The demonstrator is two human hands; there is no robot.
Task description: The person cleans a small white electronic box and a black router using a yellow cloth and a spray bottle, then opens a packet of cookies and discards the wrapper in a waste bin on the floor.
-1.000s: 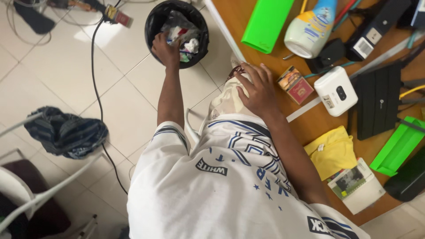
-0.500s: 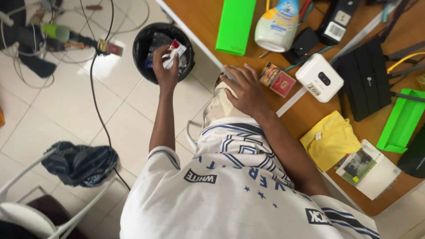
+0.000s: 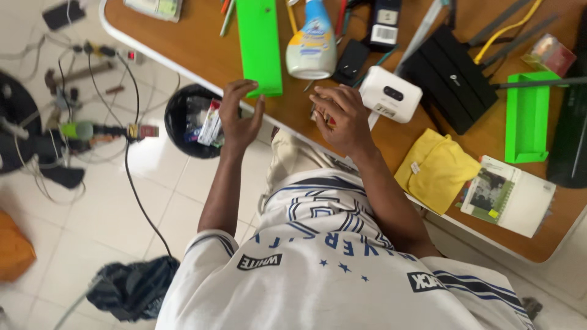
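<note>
Head view. Left hand (image 3: 240,119), fingers spread wide and holding nothing, has its tips at the near end of the green box (image 3: 260,46) at upper centre. Lifting the box would call for the fingers to close over that end. Right hand (image 3: 339,113) curls over a small red pack (image 3: 331,120) at the table edge (grip hidden, so I cannot tell if it holds). A white-and-red packet (image 3: 211,122) stands in the black bin (image 3: 180,122), centre left. A spray bottle (image 3: 312,43) with a blue-and-orange label lies right of the box.

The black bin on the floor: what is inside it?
The black bin holds crumpled wrappers and a white-and-red packet. Its right part is hidden by the left hand.
</note>
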